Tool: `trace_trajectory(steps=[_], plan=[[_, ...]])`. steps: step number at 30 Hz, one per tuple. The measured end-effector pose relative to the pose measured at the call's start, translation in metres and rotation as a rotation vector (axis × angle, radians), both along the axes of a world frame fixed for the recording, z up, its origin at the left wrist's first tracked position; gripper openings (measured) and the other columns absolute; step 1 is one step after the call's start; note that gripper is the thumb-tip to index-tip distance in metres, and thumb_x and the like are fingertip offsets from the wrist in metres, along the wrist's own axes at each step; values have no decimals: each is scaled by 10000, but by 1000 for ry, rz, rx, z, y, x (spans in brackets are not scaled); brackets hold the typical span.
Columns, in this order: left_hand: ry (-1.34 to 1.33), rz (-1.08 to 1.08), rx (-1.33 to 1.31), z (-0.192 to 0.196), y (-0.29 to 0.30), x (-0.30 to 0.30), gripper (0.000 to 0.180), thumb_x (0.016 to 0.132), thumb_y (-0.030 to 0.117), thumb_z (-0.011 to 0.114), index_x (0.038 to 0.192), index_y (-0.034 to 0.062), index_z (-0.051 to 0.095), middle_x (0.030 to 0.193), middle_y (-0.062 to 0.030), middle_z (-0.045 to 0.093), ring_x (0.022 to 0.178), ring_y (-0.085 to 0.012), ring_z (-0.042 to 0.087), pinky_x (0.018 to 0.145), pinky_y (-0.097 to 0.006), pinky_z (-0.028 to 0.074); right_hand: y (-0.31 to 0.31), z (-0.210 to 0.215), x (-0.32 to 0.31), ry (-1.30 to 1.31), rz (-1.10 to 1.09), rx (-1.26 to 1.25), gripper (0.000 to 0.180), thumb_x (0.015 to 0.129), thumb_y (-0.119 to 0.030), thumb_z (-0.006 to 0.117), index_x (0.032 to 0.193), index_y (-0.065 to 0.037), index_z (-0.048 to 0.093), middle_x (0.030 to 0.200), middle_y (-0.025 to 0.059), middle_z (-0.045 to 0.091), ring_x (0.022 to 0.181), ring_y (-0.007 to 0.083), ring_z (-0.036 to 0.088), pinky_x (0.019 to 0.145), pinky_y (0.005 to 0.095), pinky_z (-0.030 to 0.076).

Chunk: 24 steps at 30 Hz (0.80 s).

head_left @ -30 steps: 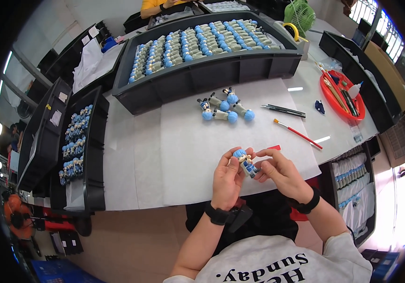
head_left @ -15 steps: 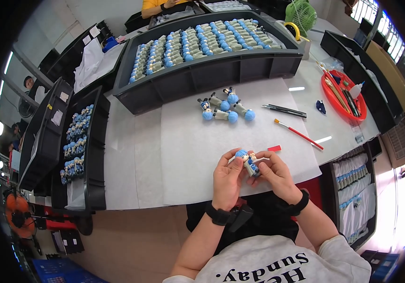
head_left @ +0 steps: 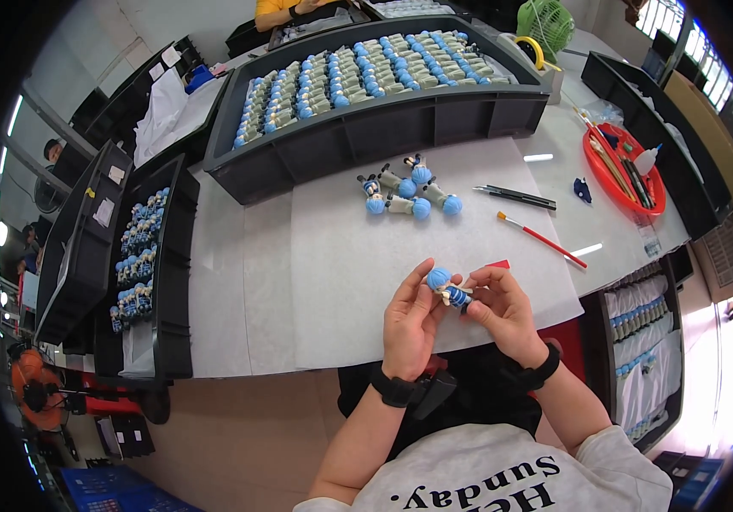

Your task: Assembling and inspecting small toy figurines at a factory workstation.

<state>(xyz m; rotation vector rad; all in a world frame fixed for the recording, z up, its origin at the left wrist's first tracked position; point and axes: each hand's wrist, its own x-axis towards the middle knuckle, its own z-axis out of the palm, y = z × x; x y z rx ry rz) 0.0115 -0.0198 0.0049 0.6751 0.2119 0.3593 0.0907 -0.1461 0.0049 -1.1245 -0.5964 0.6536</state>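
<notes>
A small blue-haired figurine (head_left: 453, 294) in a dark blue outfit is held between my two hands above the near edge of a white paper sheet (head_left: 341, 282). My left hand (head_left: 411, 320) pinches it by the head, thumb in front. On its lower body, the thumb and fingers of my right hand (head_left: 504, 314) close from the other side. Just beyond my right fingers lies a small red piece (head_left: 499, 264). Farther off on the paper, several similar figurines (head_left: 409, 207) lie in a loose group.
A large grey crate (head_left: 366, 141) full of figurines stands at the back. Black trays (head_left: 174, 282) flank the table. To the right lie a red-handled brush (head_left: 545, 241), black pens (head_left: 515, 197), a dark blue piece (head_left: 582, 190) and a red tool tray (head_left: 658, 205). Someone in yellow (head_left: 274, 15) sits beyond.
The figurine has turned in my fingers, its body now slanting more sideways with more of the blue outfit showing. My hands have stayed in nearly the same place.
</notes>
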Motion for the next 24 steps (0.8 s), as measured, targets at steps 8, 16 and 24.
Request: trace_trajectory(steps=[8, 16, 24], plan=[[6, -14, -1, -2, 1, 0, 312, 925, 142, 416, 1204, 2, 427, 1112, -165, 533, 1038, -214, 521, 867, -291, 427, -1, -5, -2, -58, -93, 1, 486, 715, -32, 706, 1111, -44, 426, 1019, 31, 454, 960, 109, 465, 772, 254, 454], [1, -6, 0, -3, 1, 1, 307, 927, 108, 399, 1212, -5, 418, 1145, -172, 516, 1050, -220, 516, 861, -287, 430, -1, -5, -2, -61, -107, 3, 493, 706, -29, 713, 1110, -49, 430, 1035, 21, 451, 965, 104, 463, 763, 249, 449], [50, 5, 29, -1, 1, -1, 295, 908, 169, 463, 1151, 2, 453, 1080, -143, 555, 999, -203, 543, 851, -301, 440, -1, -5, -2, -70, -118, 15, 421, 755, -86, 684, 1095, -39, 442, 974, 34, 474, 897, 102, 484, 739, 243, 453]])
